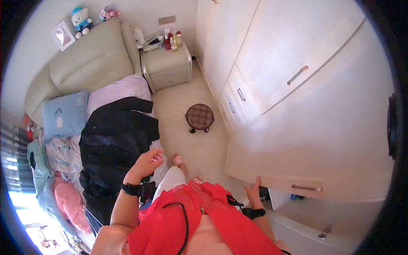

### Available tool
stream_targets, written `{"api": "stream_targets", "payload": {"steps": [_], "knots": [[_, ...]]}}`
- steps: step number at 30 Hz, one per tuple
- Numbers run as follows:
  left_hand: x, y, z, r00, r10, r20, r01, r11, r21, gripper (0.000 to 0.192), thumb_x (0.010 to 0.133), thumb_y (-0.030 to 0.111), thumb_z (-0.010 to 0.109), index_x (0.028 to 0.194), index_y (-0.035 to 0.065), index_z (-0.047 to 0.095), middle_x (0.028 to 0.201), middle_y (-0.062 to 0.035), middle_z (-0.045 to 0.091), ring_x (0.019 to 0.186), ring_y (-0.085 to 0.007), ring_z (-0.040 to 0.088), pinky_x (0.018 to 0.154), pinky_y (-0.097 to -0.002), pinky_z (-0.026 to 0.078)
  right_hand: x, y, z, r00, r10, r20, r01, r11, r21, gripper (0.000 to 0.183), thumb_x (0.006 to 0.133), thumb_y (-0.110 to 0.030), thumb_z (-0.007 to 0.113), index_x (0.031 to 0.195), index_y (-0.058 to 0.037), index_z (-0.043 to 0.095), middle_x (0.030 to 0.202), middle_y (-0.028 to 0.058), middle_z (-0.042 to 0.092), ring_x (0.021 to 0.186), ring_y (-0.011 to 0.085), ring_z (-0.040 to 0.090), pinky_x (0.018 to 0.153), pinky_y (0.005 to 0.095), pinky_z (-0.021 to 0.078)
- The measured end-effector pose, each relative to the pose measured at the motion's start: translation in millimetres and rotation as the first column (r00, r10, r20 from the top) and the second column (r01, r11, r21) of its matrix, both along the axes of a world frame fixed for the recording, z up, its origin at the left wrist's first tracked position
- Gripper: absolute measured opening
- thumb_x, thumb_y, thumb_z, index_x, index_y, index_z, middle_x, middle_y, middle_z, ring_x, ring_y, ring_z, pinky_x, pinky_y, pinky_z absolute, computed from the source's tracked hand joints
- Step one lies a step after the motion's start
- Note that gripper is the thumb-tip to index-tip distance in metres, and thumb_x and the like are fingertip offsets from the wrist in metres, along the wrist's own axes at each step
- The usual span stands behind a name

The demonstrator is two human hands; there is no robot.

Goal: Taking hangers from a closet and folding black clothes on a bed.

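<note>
My left hand [147,163] is raised over the near edge of the bed, its fingers loosely bent and nothing visible in them. Below and beside it, a black garment [111,143] with sleeves lies spread across the bed. At the lower right, my right hand [254,193] has its thumb and a finger apart. One fingertip meets the lower edge of a swung-out white wardrobe door [287,153]. That door carries a metal handle [306,188] farther to the right. Behind it, part of the wardrobe's interior [302,208] shows.
A round brown padded stool [200,117] on casters stands on the floor between bed and wardrobe. Bottles [173,41] crowd a padded nightstand [167,68]. A blue pillow [65,113] and pink bedding [68,204] lie on the bed. Another door [306,232] with a hinge is low right.
</note>
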State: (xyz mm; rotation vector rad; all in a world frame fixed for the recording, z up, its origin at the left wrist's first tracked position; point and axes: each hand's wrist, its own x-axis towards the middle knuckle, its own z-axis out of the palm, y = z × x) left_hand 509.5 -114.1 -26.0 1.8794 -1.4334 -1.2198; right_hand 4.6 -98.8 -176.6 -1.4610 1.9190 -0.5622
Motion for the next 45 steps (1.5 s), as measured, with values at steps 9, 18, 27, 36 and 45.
{"api": "stream_targets", "payload": {"steps": [9, 18, 27, 36, 45], "knots": [[75, -38, -1, 0.983, 0.185, -0.011, -0.185, 0.982, -0.046, 0.034, 0.085, 0.015, 0.065, 0.116, 0.0018, 0.058, 0.098, -0.0127, 0.068, 0.090, -0.0225, 0.066, 0.081, -0.0322, 0.052, 22, -102, -43, 0.735, -0.604, 0.308, 0.523, 0.794, 0.309, 0.093, 0.081, -0.017, 0.069, 0.148, -0.0201, 0.006, 0.129, 0.0141, 0.041, 0.115, 0.0301, 0.043, 0.084, 0.0521, 0.0468], [152, -64, -5, 0.923, 0.381, -0.061, -0.385, 0.916, -0.115, 0.033, 0.086, 0.016, 0.065, 0.115, 0.0022, 0.058, 0.095, -0.0131, 0.069, 0.089, -0.0246, 0.067, 0.081, -0.0338, 0.052, 116, -252, -25, 0.832, -0.319, 0.453, 0.165, 0.924, 0.346, 0.060, 0.084, -0.017, 0.064, 0.137, -0.0138, 0.035, 0.106, 0.0075, 0.051, 0.094, 0.0212, 0.052, 0.076, 0.0477, 0.0489], [202, -24, -24, 0.764, 0.645, -0.014, -0.644, 0.762, -0.072, 0.036, 0.085, 0.021, 0.066, 0.116, 0.0031, 0.059, 0.093, -0.0135, 0.069, 0.088, -0.0259, 0.066, 0.078, -0.0351, 0.052, 284, -373, 14, 0.827, 0.041, 0.561, -0.284, 0.891, 0.354, 0.028, 0.089, -0.017, 0.058, 0.116, -0.0107, 0.053, 0.090, 0.0018, 0.056, 0.081, 0.0183, 0.058, 0.073, 0.0386, 0.0510], [201, 31, -52, 0.279, 0.959, 0.055, -0.960, 0.279, 0.014, 0.032, 0.084, 0.017, 0.068, 0.111, 0.0013, 0.061, 0.091, -0.0132, 0.069, 0.085, -0.0230, 0.067, 0.075, -0.0329, 0.052, 468, -496, 16, 0.734, 0.307, 0.606, -0.630, 0.641, 0.438, 0.023, 0.090, -0.012, 0.061, 0.111, -0.0075, 0.055, 0.094, 0.0068, 0.063, 0.079, 0.0202, 0.063, 0.069, 0.0344, 0.0528], [186, -11, -53, -0.045, 0.996, -0.079, -0.992, -0.036, 0.122, 0.034, 0.087, 0.015, 0.066, 0.117, 0.0018, 0.058, 0.094, -0.0087, 0.067, 0.087, -0.0170, 0.062, 0.076, -0.0302, 0.050, 690, -598, 27, 0.441, 0.726, 0.527, -0.894, 0.308, 0.324, 0.028, 0.090, -0.014, 0.060, 0.115, -0.0023, 0.056, 0.097, 0.0051, 0.064, 0.081, 0.0124, 0.061, 0.068, 0.0249, 0.0482]]}}
